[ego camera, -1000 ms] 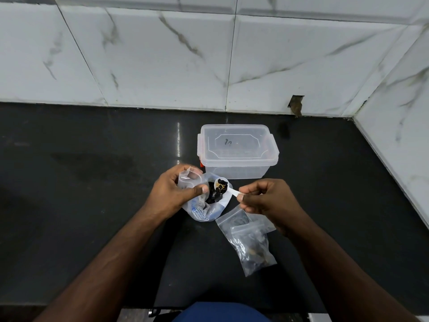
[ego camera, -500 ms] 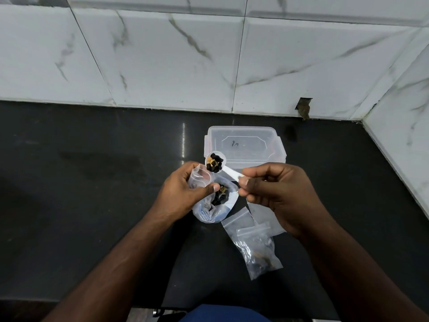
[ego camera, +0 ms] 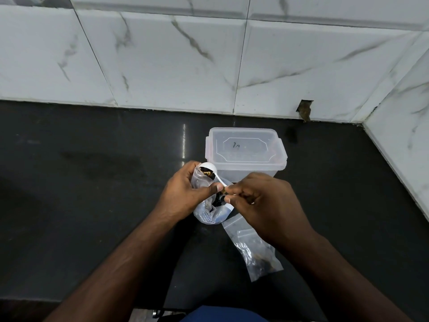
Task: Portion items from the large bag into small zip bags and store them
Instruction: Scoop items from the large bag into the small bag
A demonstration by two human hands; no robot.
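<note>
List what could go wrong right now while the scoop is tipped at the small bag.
1. The white scoop, pinched by the right hand, sits right at the narrow mouth of the small zip bag; dark pieces could spill onto the black counter.
2. The left hand holds that mouth with only a thumb and fingers; it could collapse.
3. The large bag lies open beneath and may tip.

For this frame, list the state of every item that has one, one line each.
small zip bag: mouth open, held upright in the left hand.
white spoon: loaded with dark pieces, tipped at the bag's mouth, held by the right hand.
large bag: open, on the counter under the hands.
filled zip bags: lying flat on the counter.
plastic container: lid on.
</note>
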